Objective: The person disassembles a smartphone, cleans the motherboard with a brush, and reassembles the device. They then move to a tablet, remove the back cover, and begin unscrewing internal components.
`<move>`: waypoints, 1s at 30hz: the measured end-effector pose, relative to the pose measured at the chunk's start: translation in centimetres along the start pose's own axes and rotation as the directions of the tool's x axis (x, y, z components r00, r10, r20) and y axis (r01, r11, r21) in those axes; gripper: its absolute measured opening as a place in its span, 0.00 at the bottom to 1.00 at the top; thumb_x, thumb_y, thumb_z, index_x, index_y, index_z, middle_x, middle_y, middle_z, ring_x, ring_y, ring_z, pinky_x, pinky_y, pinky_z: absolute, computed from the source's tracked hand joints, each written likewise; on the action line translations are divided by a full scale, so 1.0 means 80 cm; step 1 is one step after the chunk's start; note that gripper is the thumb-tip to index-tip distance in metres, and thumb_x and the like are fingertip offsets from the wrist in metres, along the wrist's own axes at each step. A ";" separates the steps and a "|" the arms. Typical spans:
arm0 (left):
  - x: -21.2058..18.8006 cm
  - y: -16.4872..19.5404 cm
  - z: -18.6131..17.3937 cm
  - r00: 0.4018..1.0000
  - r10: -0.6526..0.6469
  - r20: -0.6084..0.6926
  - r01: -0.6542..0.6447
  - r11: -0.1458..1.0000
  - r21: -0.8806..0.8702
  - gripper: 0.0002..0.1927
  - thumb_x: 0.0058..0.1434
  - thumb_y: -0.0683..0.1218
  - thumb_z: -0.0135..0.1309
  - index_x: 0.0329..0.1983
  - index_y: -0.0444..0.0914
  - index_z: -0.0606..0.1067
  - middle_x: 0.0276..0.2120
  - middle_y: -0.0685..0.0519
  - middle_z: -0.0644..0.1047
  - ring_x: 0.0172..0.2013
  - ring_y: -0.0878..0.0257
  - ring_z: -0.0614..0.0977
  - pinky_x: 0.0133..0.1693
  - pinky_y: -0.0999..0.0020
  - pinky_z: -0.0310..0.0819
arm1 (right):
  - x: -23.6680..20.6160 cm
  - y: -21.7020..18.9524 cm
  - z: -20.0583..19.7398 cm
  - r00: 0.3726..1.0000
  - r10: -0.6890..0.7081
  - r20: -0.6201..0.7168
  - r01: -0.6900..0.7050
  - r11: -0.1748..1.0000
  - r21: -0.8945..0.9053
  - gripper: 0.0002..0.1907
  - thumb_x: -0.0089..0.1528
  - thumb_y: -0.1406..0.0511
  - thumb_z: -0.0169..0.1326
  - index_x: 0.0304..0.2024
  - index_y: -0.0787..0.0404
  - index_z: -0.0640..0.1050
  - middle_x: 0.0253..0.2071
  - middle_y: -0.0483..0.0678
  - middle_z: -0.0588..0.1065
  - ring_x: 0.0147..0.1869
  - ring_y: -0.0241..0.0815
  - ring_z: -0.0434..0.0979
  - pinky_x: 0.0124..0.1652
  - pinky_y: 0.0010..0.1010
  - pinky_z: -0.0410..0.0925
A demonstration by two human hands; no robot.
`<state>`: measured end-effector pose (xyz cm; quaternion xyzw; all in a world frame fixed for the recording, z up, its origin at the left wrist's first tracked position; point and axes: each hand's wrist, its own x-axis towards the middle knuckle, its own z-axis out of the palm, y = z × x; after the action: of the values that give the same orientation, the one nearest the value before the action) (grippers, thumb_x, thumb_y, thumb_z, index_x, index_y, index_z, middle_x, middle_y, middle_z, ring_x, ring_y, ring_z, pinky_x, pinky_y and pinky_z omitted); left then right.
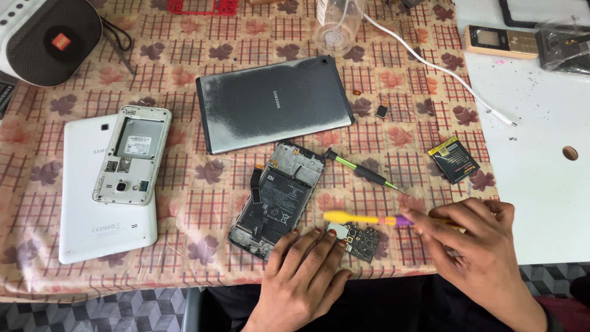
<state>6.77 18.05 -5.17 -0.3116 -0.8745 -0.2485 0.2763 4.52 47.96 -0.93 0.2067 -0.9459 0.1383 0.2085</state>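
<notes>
An opened phone [278,200] with its black battery showing lies face down near the table's front edge. My left hand [304,276] rests flat beside it, fingertips touching the phone's lower corner and a small dark circuit board [361,240]. My right hand [476,255] grips a yellow and purple tool [362,218] whose tip points left over the circuit board. A green-handled screwdriver [362,170] lies just beyond, apart from both hands.
A grey tablet [273,103] lies back-up behind the phone. At left a white tablet [107,197] carries a white phone frame [132,154]. A speaker [46,37], white cable [442,67], gold keypad phone [499,40], small black-yellow packet [453,160] and clear cup [338,24] surround them.
</notes>
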 end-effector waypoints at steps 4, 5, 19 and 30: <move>-0.003 -0.001 -0.001 1.000 -0.002 0.029 0.004 0.998 -0.068 0.26 0.65 0.58 0.62 0.56 0.36 0.78 0.55 0.48 0.77 0.59 0.54 0.77 0.61 0.50 0.66 | -0.005 0.004 -0.005 0.997 0.071 -0.007 -0.071 0.997 0.012 0.19 0.57 0.65 0.63 0.51 0.45 0.83 0.33 0.34 0.76 0.36 0.30 0.69 0.46 0.35 0.51; -0.004 -0.001 -0.001 0.999 -0.004 0.037 0.007 0.997 -0.077 0.26 0.65 0.59 0.61 0.56 0.36 0.78 0.56 0.48 0.77 0.59 0.53 0.77 0.61 0.50 0.66 | -0.008 0.006 -0.007 0.995 0.096 0.023 -0.098 0.993 0.072 0.19 0.56 0.65 0.62 0.50 0.44 0.83 0.31 0.32 0.76 0.35 0.28 0.69 0.45 0.34 0.50; -0.008 -0.002 0.000 0.999 -0.001 0.039 0.004 0.998 -0.068 0.27 0.65 0.59 0.61 0.59 0.36 0.78 0.58 0.48 0.77 0.62 0.53 0.76 0.64 0.50 0.65 | -0.042 0.001 -0.023 0.986 0.165 0.037 -0.153 0.966 -0.210 0.15 0.57 0.62 0.63 0.48 0.45 0.84 0.31 0.33 0.77 0.35 0.30 0.70 0.51 0.39 0.52; -0.008 -0.001 0.002 0.999 -0.016 0.040 0.018 0.998 -0.058 0.27 0.64 0.59 0.62 0.58 0.37 0.78 0.57 0.50 0.77 0.61 0.55 0.76 0.63 0.52 0.65 | -0.051 0.019 -0.026 0.979 0.183 0.089 -0.170 0.976 -0.134 0.19 0.55 0.64 0.63 0.49 0.45 0.84 0.31 0.33 0.78 0.36 0.28 0.71 0.51 0.35 0.52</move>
<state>7.08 17.85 -5.70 -0.3168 -0.8748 -0.2702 0.2476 7.88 51.34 -1.24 0.1151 -0.9766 0.0859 0.1602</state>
